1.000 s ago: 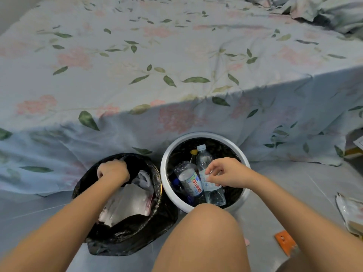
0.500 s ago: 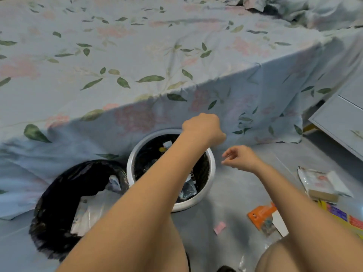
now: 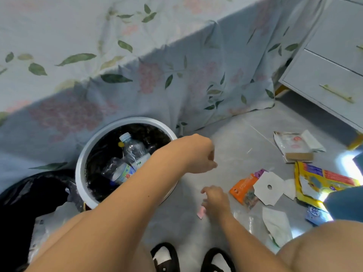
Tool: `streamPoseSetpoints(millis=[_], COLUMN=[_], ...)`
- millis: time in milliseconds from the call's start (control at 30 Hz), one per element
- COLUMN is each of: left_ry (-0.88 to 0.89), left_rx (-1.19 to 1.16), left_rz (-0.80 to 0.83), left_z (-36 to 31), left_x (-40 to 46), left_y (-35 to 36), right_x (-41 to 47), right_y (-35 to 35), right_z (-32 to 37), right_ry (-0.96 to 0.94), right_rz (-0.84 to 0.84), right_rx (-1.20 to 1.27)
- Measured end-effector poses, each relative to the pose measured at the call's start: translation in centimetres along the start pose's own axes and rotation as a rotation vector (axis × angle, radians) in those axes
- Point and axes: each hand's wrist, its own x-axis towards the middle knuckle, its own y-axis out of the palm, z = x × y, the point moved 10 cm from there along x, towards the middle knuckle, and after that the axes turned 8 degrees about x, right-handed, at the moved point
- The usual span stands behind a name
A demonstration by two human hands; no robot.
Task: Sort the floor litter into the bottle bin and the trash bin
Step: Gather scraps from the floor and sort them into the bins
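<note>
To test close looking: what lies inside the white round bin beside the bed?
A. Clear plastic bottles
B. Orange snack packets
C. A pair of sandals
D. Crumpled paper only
A: clear plastic bottles, one with a white cap, lie inside the white bin, while the orange packet is out on the floor to its right.

Floor (image 3: 231, 142): grey, tiled.
Bins: white bottle bin (image 3: 82, 163), black trash bin (image 3: 23, 195).
Litter: orange packet (image 3: 243, 187), white card (image 3: 269, 187), pink scrap (image 3: 200, 211).
</note>
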Motion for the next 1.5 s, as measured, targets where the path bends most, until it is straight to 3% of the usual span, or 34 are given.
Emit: streamPoseSetpoints(millis=[167,333,433,533,700,833,933,1100,1233,1400,1500], left_ry=[0.022,0.038,0.017,-0.001,-0.01,-0.024,-0.056,-0.127,-0.065,-0.062,-0.093], left_rx=[0.112,0.074,0.096,0.108,0.081,0.072,0.061,-0.181,-0.118,-0.065,0.033], left_rz=[0.004,0.016,0.022,0.034,0.061,0.045,-0.006,-0.067,-0.219,-0.306,-0.288], left_z=[0.4,1.1,2.1,2.9,3.0,3.0,3.3,3.5,2.4,1.4,1.3], left_x=[1.0,1.3,1.6,2.1,3.0,3.7,4.5,5.2,5.4,5.2,4.8], left_y=[0.3,0.8,0.9,0.8,1.1,0.7,0.6,0.1,-1.6,-2.5,-2.6], right_x=[-3.0,-2.2,-1.0,-0.8,0.3,1.8,2.0,0.8,-0.6,0.0,1.2], right_y=[8.5,7.2,6.4,6.3,4.2,-1.6,-7.2,-15.3,-17.7,-15.4,-11.0], right_z=[-3.4,-3.1,-4.2,-6.3,-5.5,-1.9,1.4,6.6,8.8,6.8,3.0], right_ry=[0.1,0.127,0.21,0.402,0.547,0.501,0.382,0.09,-0.039,-0.02,0.239], right_rz=[0.041,-0.052,-0.018,-0.037,-0.21,-0.309,-0.305,-0.232,-0.094,-0.044,-0.19], right_rx=[0.005,-0.002,0.069,0.428,0.997,1.407,1.533,1.709,1.889,2.061,2.352])
